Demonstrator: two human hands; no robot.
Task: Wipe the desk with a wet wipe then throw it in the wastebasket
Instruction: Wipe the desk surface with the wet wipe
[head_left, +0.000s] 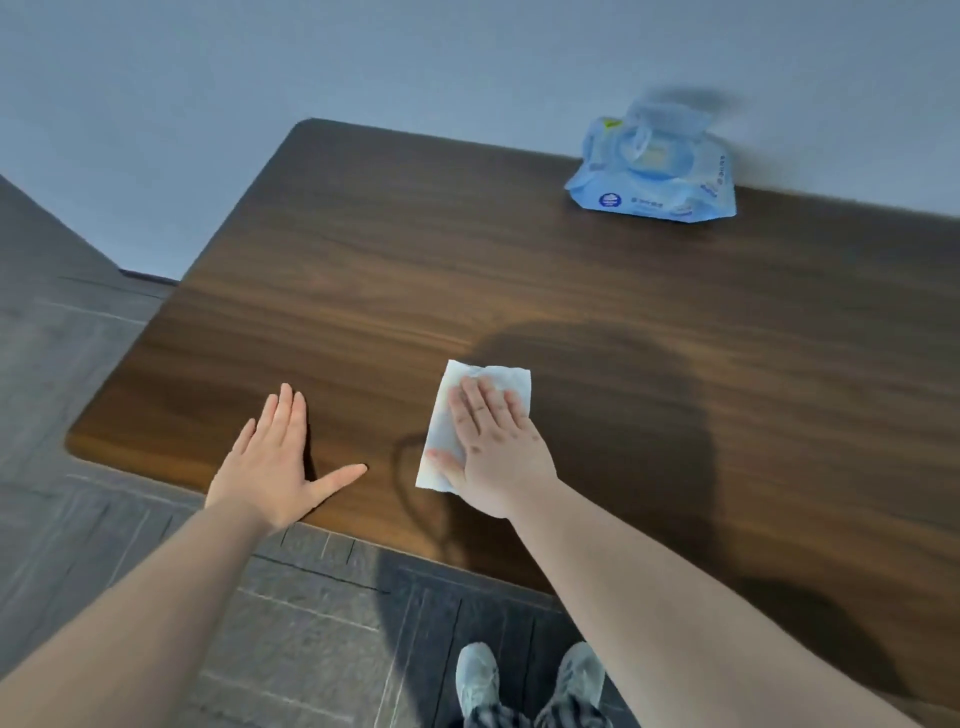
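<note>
A white wet wipe lies flat on the dark wooden desk, near its front edge. My right hand presses flat on the wipe, fingers together, covering its right half. My left hand rests palm down on the desk to the left of the wipe, fingers together and thumb spread, holding nothing. A faint wet streak curves on the wood just left of and below the wipe. No wastebasket is in view.
A blue pack of wet wipes with its lid flipped open sits at the back of the desk against the grey wall. Grey tiled floor lies left of and in front of the desk. My shoes show below the front edge.
</note>
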